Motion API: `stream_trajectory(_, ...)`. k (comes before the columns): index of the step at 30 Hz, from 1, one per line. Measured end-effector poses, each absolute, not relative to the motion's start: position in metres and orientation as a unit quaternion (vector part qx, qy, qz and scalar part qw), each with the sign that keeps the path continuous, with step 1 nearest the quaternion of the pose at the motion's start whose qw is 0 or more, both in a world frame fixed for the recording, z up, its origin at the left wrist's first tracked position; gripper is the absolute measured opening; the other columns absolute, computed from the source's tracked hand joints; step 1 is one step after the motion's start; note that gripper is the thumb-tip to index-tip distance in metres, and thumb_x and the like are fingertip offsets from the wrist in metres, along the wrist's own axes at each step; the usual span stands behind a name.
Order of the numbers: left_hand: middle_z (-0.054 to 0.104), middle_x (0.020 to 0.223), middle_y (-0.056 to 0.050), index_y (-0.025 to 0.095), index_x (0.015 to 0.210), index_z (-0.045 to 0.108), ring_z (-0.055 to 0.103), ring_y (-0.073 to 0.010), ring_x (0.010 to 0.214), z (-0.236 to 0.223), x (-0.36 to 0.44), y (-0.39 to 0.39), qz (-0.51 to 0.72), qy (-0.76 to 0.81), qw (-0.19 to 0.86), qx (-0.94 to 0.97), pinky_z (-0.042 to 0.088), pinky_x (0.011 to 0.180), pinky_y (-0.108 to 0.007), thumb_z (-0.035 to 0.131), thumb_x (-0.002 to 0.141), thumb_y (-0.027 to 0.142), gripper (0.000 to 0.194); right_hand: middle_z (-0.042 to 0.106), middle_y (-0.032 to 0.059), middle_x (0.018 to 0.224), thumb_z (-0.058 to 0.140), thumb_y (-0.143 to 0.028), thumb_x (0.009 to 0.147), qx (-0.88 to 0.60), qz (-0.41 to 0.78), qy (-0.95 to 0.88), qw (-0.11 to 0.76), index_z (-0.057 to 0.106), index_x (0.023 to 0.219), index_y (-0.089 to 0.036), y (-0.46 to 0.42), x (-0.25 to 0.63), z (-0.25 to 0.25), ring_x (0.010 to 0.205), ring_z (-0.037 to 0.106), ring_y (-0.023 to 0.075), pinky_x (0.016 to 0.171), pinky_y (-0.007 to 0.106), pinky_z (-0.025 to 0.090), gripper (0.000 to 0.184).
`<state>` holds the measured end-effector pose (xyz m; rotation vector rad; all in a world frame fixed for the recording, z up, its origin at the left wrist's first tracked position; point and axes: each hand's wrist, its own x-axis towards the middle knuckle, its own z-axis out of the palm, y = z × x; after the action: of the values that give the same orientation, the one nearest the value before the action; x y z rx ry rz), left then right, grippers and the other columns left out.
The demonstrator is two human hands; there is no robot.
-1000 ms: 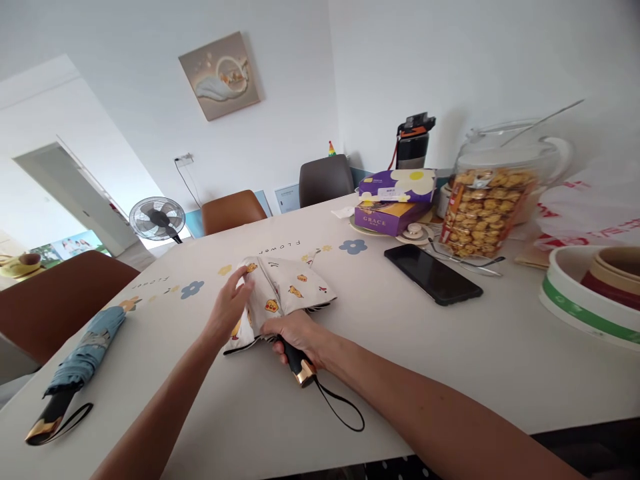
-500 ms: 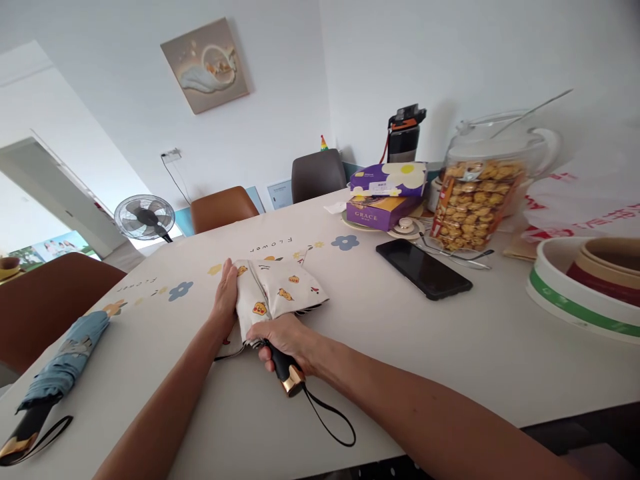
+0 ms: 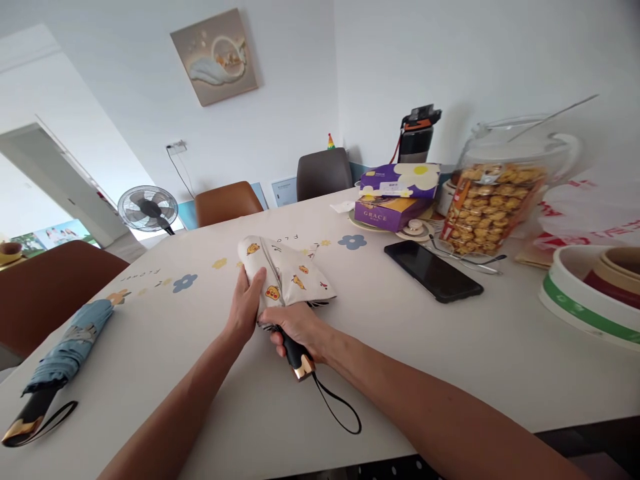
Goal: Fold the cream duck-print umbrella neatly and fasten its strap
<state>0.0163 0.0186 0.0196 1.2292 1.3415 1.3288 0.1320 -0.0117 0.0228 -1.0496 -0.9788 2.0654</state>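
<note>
A white folding umbrella (image 3: pixel 295 277) with small orange cartoon prints lies over the table in front of me, its canopy gathered but partly loose at the right. Its black and gold handle points toward me, with a black wrist strap hanging from the end. My right hand (image 3: pixel 295 328) is closed around the top of the handle and the lower canopy edge. Against the left side of the fabric, my left hand (image 3: pixel 250 300) presses with its thumb on top and its fingers hidden underneath. A blue folded umbrella (image 3: pixel 73 347) rests at the table's left.
Right of the umbrella are a black phone (image 3: pixel 433 270), glasses (image 3: pixel 467 257) and a snack-filled pitcher (image 3: pixel 495 207). Purple boxes (image 3: pixel 395 212) stand behind, near a dark bottle (image 3: pixel 416 140). Tape rolls (image 3: pixel 590 293) lie at far right. Chairs (image 3: pixel 227 202) surround the white table (image 3: pixel 350 373).
My left hand has moved from lying along the canopy's left edge to gripping it, thumb over the fabric. The loose left flap is now gathered in. My right hand keeps its hold.
</note>
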Motion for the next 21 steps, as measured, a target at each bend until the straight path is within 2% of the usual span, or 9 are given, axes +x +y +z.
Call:
stream_trajectory(3, 0.066, 0.092, -0.009, 0.015, 0.104, 0.053, 0.064, -0.0243, 0.082, 0.022, 0.011, 0.022, 0.554, 0.519, 0.49, 0.428, 0.053, 0.07, -0.034, 0.062, 0.072, 0.045, 0.045, 0.044, -0.0061, 0.051, 0.06, -0.016, 0.064, -0.379, 0.792, -0.369, 0.306, 0.045, 0.074, -0.018, -0.014, 0.129, 0.017, 0.038, 0.04, 0.007, 0.03, 0.018, 0.037, 0.018)
stream_trajectory(6, 0.067, 0.083, -0.01, 0.013, 0.102, 0.056, 0.065, -0.0247, 0.075, 0.023, 0.003, 0.027, 0.551, 0.509, 0.548, 0.37, 0.054, 0.068, -0.035, 0.064, 0.07, 0.043, 0.045, 0.043, -0.0067, 0.05, 0.061, -0.018, 0.065, -0.37, 0.804, -0.371, 0.282, 0.045, 0.073, -0.018, -0.015, 0.128, 0.014, 0.037, 0.04, 0.0066, 0.03, 0.018, 0.037, 0.018)
stream_trajectory(13, 0.068, 0.086, -0.01, 0.015, 0.11, 0.057, 0.064, -0.0276, 0.08, 0.028, -0.017, 0.038, 0.555, 0.473, 0.592, 0.344, 0.053, 0.075, -0.04, 0.057, 0.072, 0.05, 0.052, 0.039, -0.0079, 0.043, 0.059, -0.019, 0.068, -0.34, 0.828, -0.397, 0.204, 0.042, 0.065, -0.018, -0.02, 0.13, 0.02, 0.035, 0.036, 0.0059, 0.031, 0.017, 0.036, 0.018)
stream_trajectory(18, 0.068, 0.085, -0.009, 0.017, 0.111, 0.057, 0.064, -0.0283, 0.078, 0.025, -0.021, 0.037, 0.548, 0.484, 0.58, 0.36, 0.053, 0.075, -0.041, 0.055, 0.071, 0.048, 0.051, 0.043, -0.0075, 0.049, 0.062, -0.021, 0.068, -0.319, 0.84, -0.385, 0.209, 0.045, 0.069, -0.018, -0.022, 0.128, 0.018, 0.038, 0.04, 0.0059, 0.033, 0.017, 0.039, 0.017)
stream_trajectory(21, 0.068, 0.088, -0.008, 0.018, 0.112, 0.056, 0.064, -0.0279, 0.078, 0.024, -0.022, 0.036, 0.552, 0.484, 0.571, 0.367, 0.053, 0.073, -0.041, 0.053, 0.071, 0.048, 0.051, 0.051, -0.0051, 0.055, 0.067, -0.027, 0.064, -0.307, 0.841, -0.39, 0.214, 0.048, 0.073, -0.017, -0.02, 0.127, 0.013, 0.04, 0.045, 0.0066, 0.034, 0.018, 0.041, 0.023)
